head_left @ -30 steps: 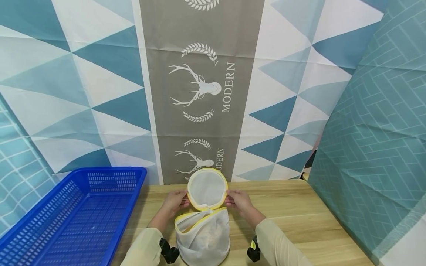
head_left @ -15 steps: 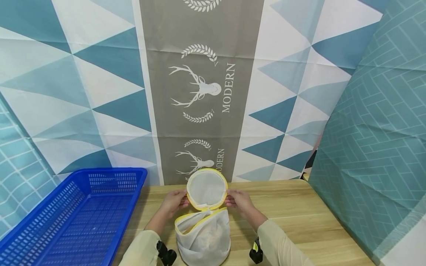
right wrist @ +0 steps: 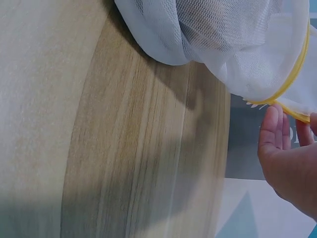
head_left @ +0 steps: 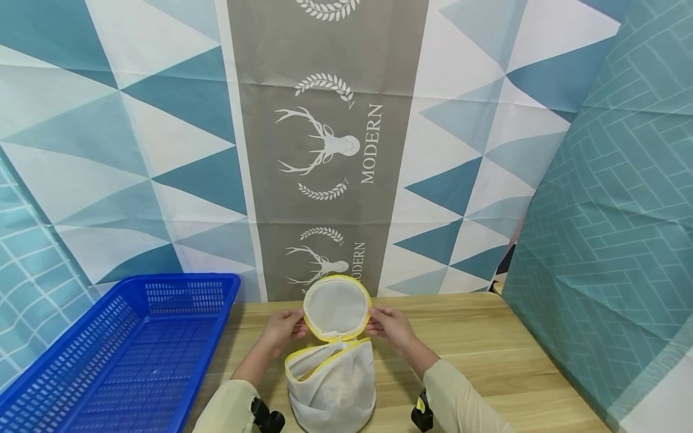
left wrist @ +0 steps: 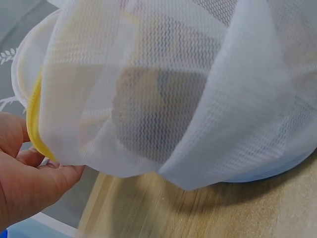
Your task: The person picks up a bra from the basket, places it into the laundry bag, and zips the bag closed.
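Note:
A white mesh laundry bag (head_left: pixel 338 391) with yellow zip edging stands on the wooden table, its top unzipped. The bag's round lid (head_left: pixel 335 307) is raised upright behind the opening. At the lid's left edge, my left hand (head_left: pixel 283 328) pinches the yellow rim. My right hand (head_left: pixel 391 325) grips the opposite edge between thumb and fingers. In the left wrist view, a darker shape (left wrist: pixel 158 109) shows through the mesh; its kind is unclear. The right wrist view has the yellow zip (right wrist: pixel 292 74) just above the fingertips.
To the left stands a large blue plastic basket (head_left: pixel 216 337) with perforated sides. The wooden table (head_left: pixel 487 361) extends right of the bag. A patterned cloth (head_left: pixel 335 150) hangs behind it, and a teal sheet (head_left: pixel 612 240) hangs along the right side.
Both forearms have spread slightly outward. The hands keep hold of the lid, and the bag stays nearly where it was.

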`<state>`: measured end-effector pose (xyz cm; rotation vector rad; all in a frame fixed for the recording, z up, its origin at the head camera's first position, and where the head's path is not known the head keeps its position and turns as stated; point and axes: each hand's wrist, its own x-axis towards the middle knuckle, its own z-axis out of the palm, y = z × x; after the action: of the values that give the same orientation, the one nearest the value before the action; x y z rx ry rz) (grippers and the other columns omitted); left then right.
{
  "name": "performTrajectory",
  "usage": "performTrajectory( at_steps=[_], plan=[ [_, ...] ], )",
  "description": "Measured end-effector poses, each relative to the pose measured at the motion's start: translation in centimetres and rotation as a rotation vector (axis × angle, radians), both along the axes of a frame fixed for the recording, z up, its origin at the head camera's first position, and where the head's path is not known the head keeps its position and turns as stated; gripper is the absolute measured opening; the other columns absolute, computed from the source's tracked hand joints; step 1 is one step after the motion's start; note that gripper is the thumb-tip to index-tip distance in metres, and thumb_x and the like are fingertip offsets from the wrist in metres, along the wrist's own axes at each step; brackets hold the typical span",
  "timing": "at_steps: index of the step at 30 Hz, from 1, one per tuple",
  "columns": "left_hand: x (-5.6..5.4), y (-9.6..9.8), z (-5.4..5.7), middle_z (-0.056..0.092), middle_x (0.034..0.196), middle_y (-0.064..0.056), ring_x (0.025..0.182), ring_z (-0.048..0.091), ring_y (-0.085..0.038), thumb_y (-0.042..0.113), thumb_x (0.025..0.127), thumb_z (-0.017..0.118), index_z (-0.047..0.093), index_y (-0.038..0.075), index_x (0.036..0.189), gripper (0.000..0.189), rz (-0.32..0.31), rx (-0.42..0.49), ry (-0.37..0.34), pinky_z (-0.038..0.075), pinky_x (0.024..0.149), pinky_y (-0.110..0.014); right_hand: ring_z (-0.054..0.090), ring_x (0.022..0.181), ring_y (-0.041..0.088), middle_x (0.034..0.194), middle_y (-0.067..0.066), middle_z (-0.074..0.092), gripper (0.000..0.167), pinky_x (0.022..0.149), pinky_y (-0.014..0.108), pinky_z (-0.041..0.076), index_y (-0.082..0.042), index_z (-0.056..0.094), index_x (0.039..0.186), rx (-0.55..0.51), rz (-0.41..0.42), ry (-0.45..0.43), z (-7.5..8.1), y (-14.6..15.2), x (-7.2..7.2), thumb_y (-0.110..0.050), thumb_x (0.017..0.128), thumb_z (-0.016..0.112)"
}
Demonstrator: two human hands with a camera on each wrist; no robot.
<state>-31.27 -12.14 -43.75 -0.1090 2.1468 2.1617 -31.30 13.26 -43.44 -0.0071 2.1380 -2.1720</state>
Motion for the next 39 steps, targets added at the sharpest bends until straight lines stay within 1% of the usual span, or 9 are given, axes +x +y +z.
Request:
performTrajectory(
  at_steps=[4, 11, 17, 23, 28, 34, 39],
  plan=[
    [0.3, -0.1, 0.1, 0.061, 0.09, -0.014, 0.07, 0.061, -0.01, 0.011, 0.099, 0.044, 0.047, -0.018, 0.118, 0.034, -0.007, -0.011, 0.014, 0.052, 0.064, -0.019, 0.062, 0.068, 0.009, 0.078, 0.005, 0.064, 0.042, 0.069, 0.025, 0.055, 0.012, 0.052, 0.122, 0.001, 0.004, 0.011, 0.1, 0.0, 0.1, -0.02, 0.095, 0.055],
    [0.7, -0.3, -0.1, 0.062, 0.091, -0.014, 0.073, 0.063, -0.012, 0.011, 0.099, 0.045, 0.05, -0.015, 0.11, 0.029, 0.023, -0.035, 0.018, 0.053, 0.066, -0.021, 0.064, 0.07, 0.01, 0.079, 0.004, 0.067, 0.039, 0.07, 0.026, 0.056, 0.01, 0.058, 0.117, 0.03, 0.02, 0.044, 0.4, 0.0, 0.4, -0.02, 0.093, 0.059],
    [1.1, -0.6, -0.2, 0.062, 0.092, -0.016, 0.073, 0.063, -0.013, 0.012, 0.099, 0.046, 0.049, -0.016, 0.112, 0.031, 0.033, -0.041, 0.039, 0.053, 0.065, -0.021, 0.065, 0.071, 0.011, 0.082, 0.006, 0.068, 0.037, 0.073, 0.03, 0.057, 0.011, 0.059, 0.115, 0.04, 0.034, 0.081, 0.6, -0.1, 0.7, -0.019, 0.092, 0.06],
    [1.3, -0.8, -0.3, 0.063, 0.091, -0.015, 0.074, 0.065, -0.016, 0.006, 0.097, 0.047, 0.05, -0.015, 0.115, 0.028, 0.044, -0.046, 0.051, 0.054, 0.064, -0.021, 0.065, 0.072, 0.013, 0.081, 0.003, 0.068, 0.035, 0.072, 0.03, 0.056, 0.013, 0.06, 0.112, 0.048, 0.007, 0.121, 0.8, -0.3, 1.2, -0.016, 0.092, 0.059],
    [1.5, -0.9, -0.3, 0.062, 0.093, -0.018, 0.075, 0.065, -0.016, 0.007, 0.097, 0.047, 0.048, -0.017, 0.116, 0.03, 0.04, -0.046, 0.071, 0.054, 0.066, -0.023, 0.065, 0.072, 0.015, 0.081, 0.005, 0.068, 0.032, 0.071, 0.03, 0.056, 0.013, 0.061, 0.11, 0.043, -0.009, 0.132, 1.0, -0.4, 1.4, -0.014, 0.091, 0.06],
    [1.8, -1.0, -0.3, 0.062, 0.094, -0.017, 0.074, 0.065, -0.016, 0.004, 0.096, 0.048, 0.049, -0.018, 0.115, 0.029, 0.05, -0.047, 0.086, 0.054, 0.066, -0.024, 0.065, 0.073, 0.015, 0.086, 0.009, 0.069, 0.032, 0.072, 0.032, 0.056, 0.013, 0.062, 0.109, 0.072, 0.008, 0.156, 1.2, -0.3, 1.8, -0.014, 0.092, 0.059],
    [2.0, -1.1, -0.2, 0.062, 0.095, -0.018, 0.074, 0.065, -0.017, 0.003, 0.095, 0.049, 0.051, -0.018, 0.113, 0.027, 0.056, -0.054, 0.09, 0.055, 0.067, -0.027, 0.065, 0.072, 0.013, 0.085, 0.009, 0.069, 0.031, 0.072, 0.03, 0.056, 0.013, 0.062, 0.108, 0.083, 0.014, 0.172, 1.4, -0.3, 2.0, -0.013, 0.091, 0.06]
  ],
)
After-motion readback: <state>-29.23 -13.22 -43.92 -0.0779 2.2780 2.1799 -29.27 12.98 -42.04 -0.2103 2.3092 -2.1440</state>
